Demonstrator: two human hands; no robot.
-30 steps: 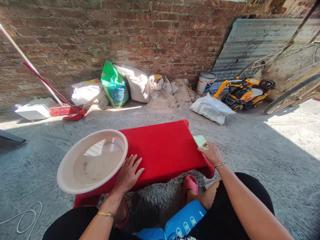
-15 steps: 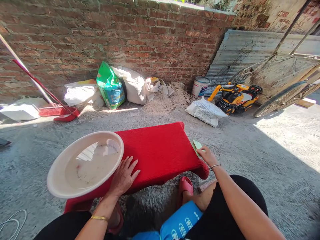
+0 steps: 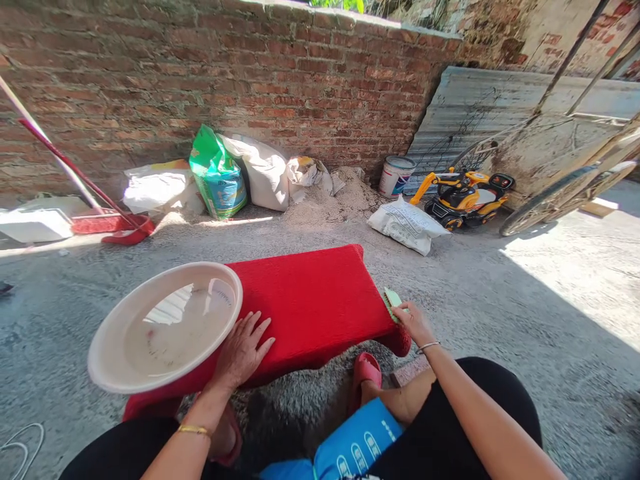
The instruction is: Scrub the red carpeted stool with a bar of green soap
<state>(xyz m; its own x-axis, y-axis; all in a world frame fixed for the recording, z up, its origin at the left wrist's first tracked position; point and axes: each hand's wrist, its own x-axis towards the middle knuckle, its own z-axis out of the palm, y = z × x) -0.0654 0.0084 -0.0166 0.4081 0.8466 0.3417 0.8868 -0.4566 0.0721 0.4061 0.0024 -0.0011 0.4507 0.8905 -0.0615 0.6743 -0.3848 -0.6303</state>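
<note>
A red cloth [image 3: 305, 293] lies spread over a low bench, its edges hanging down the sides. My left hand [image 3: 243, 350] rests flat on the cloth with its fingers spread, close beside the basin's rim. On the left end of the bench stands a wide pale basin [image 3: 100, 340] with water in it and small dark specks. My right hand [image 3: 413, 321] is closed on a light green scrub brush [image 3: 393, 300] at the right edge of the cloth. The bristles face the cloth's hanging side.
Several sacks, one a green and blue bag [image 3: 220, 180], lean along the brick wall [image 3: 250, 73]. A white sack [image 3: 407, 225], a paint bucket [image 3: 397, 175] and a toy excavator [image 3: 470, 197] are at the back right. Left stand a broom and red dustpan [image 3: 133, 230].
My right hand and the brush have shifted slightly downward along the cloth's right edge, and the brush is tilted more. The left hand stays in place on the cloth.
</note>
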